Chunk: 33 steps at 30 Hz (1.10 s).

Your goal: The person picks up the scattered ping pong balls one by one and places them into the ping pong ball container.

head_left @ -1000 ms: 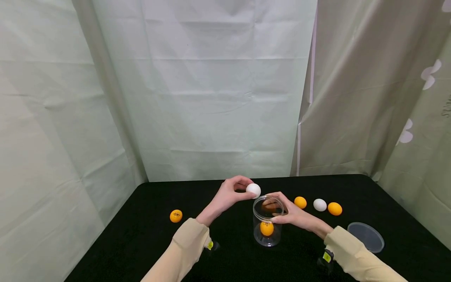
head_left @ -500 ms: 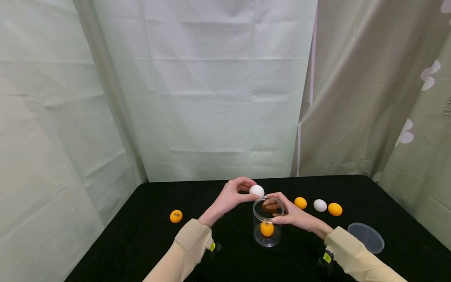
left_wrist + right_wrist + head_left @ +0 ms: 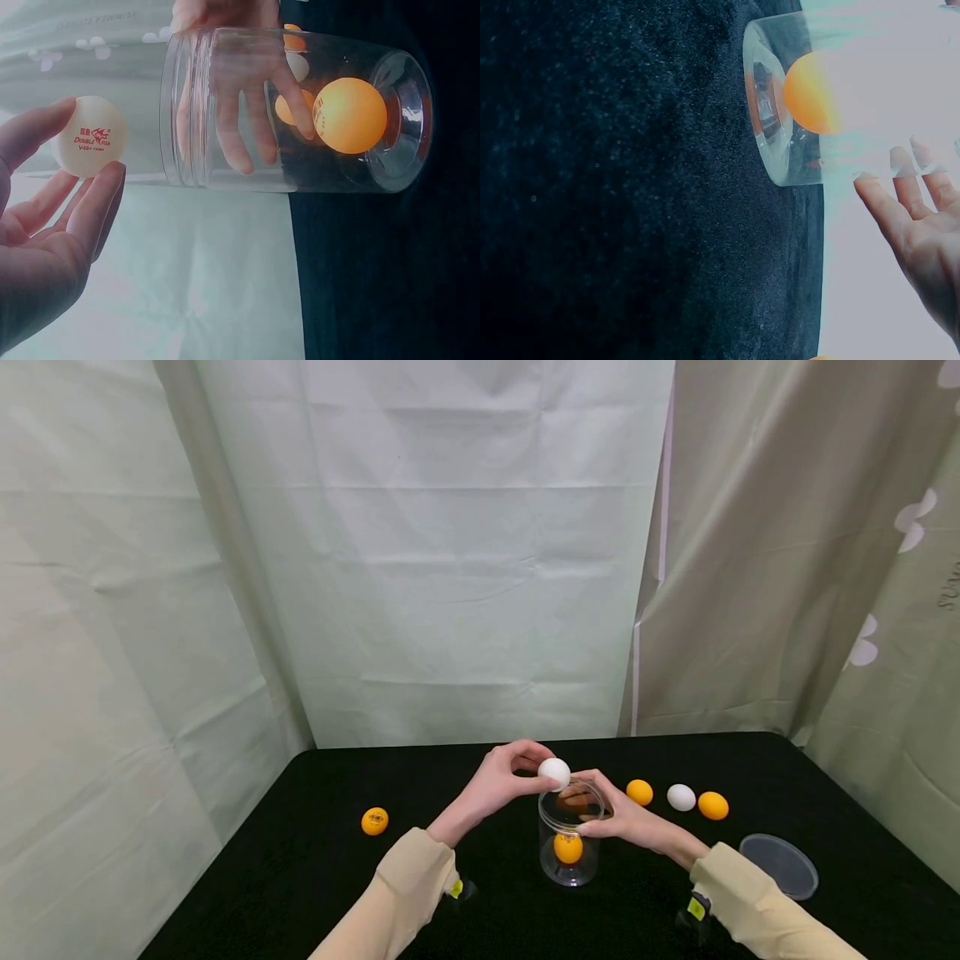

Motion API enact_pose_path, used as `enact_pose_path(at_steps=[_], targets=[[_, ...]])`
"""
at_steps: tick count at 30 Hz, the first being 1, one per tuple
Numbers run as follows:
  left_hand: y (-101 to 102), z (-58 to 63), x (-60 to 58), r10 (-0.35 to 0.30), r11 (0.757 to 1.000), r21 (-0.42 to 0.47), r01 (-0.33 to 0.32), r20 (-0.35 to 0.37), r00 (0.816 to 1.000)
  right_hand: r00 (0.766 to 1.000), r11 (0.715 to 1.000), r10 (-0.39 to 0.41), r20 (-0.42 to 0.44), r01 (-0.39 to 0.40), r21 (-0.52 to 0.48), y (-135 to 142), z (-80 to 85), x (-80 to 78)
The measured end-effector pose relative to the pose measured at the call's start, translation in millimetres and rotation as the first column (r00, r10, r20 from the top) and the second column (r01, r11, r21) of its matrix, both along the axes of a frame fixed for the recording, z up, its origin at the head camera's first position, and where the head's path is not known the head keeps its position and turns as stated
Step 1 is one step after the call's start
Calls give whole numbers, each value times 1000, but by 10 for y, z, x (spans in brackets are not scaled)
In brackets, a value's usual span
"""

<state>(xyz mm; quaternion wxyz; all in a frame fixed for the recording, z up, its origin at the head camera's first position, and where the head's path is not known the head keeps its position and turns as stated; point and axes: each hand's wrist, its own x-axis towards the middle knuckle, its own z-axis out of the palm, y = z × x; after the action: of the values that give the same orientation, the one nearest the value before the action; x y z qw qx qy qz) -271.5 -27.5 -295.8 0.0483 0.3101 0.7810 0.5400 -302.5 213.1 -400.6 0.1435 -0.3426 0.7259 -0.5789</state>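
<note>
- Low in the head view, two cream sleeves reached up the frame over the black cloth-covered counter [image 3: 315, 860].
- Right of them, near the lower right, a round clear plastic lid [image 3: 777, 864] lay flat on the cloth.
- At lower centre stood an upright clear plastic jar [image 3: 569, 835], open at the top, with one orange table-tennis ball [image 3: 567, 847] resting on its bottom.
- The right hand [image 3: 626, 818] held the jar near its rim, fingers [image 3: 232, 120] curled round the far wall and showing through the plastic in the left wrist view.
- The left hand [image 3: 498, 785] pinched a white table-tennis ball with red print [image 3: 554, 770] between thumb and fingertips, right at the left edge of the jar's mouth; the other fingers lay loosely spread.
- Left of centre a lone orange ball [image 3: 374, 820] lay on the cloth.
- Beyond the jar, to the right, an orange ball [image 3: 639, 792], a white ball [image 3: 681, 797] and another orange ball [image 3: 712, 805] lay in a row.
- Pale green curtains [image 3: 450, 568] filled the upper frame.
</note>
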Motion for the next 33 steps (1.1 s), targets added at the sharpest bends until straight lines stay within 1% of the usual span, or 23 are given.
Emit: enact_pose_path(at_steps=[2, 9, 19, 28, 33], targets=[[7, -11, -8, -6, 1000, 2, 6, -1, 1000, 1000, 1000, -2, 1, 2, 2, 3, 2, 2], [41, -261, -239, -10, 1000, 12, 10, -6, 1000, 1000, 1000, 1, 6, -1, 4, 11, 6, -3], [80, -325, -278, -10, 1000, 0, 10, -30, 999, 1000, 1000, 17, 6, -17, -17, -6, 21, 21], [115, -364, -274, -13, 1000, -5, 13, -33, 999, 1000, 1000, -3, 7, 3, -2, -3, 6, 17], [131, -385, -285, -16, 1000, -11, 15, -38, 999, 1000, 1000, -1, 6, 1, -7, 0, 0, 10]])
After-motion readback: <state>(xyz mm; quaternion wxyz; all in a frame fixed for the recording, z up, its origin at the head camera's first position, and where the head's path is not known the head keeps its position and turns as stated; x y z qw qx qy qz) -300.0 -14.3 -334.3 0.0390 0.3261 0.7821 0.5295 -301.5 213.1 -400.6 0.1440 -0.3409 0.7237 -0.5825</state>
